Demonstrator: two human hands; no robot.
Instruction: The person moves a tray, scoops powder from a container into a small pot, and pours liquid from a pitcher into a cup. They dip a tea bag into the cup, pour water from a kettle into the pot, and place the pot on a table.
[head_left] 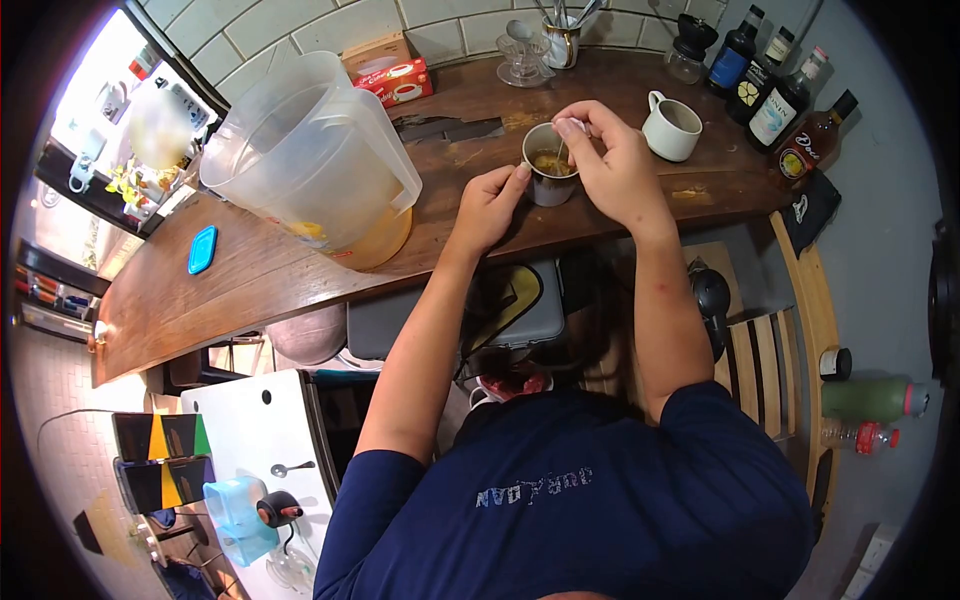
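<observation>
The cup stands near the near edge of the table, between the two hands, and everything turns on how the thin stirrer sits in it: long axis steep, lower end inside the rim among the brownish contents, upper end in the right hand. That hand is above and to the right of the cup, thumb and forefinger pinched together on the stirrer (its top is mostly covered, so whether it is a spoon I cannot tell). The left hand is at the cup's left side, partly curled, thumb up by the rim; how its fingers bear on the wall is hidden. A white mug stands farther right, while the big clear pitcher is off to the left.
</observation>
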